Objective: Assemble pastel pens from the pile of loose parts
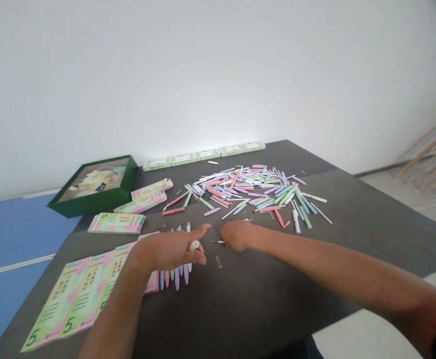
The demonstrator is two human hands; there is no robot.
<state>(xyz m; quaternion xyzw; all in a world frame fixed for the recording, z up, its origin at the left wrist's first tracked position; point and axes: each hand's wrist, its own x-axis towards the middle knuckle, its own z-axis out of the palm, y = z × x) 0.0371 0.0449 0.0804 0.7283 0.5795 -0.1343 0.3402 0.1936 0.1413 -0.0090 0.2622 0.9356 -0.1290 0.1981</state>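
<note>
My left hand point(169, 251) is curled around a white pen barrel point(194, 245), whose end sticks out between the fingers. My right hand point(236, 235) faces it, fingers pinched on a thin pen refill point(218, 242) with a dark tip. Just below my left hand, a row of pastel pens point(175, 279) lies side by side, partly hidden by that hand. A small clear piece point(218, 262) lies on the dark table point(262, 299) below my right hand. Beyond both hands spreads a loose heap of pastel pen parts point(243, 192).
Pink-and-green printed card packs point(79, 299) lie at the near left, with more point(116, 223) farther back. An open green box point(96, 187) stands at the far left corner. Pale green packets point(203, 156) line the back edge against a white wall point(165, 75).
</note>
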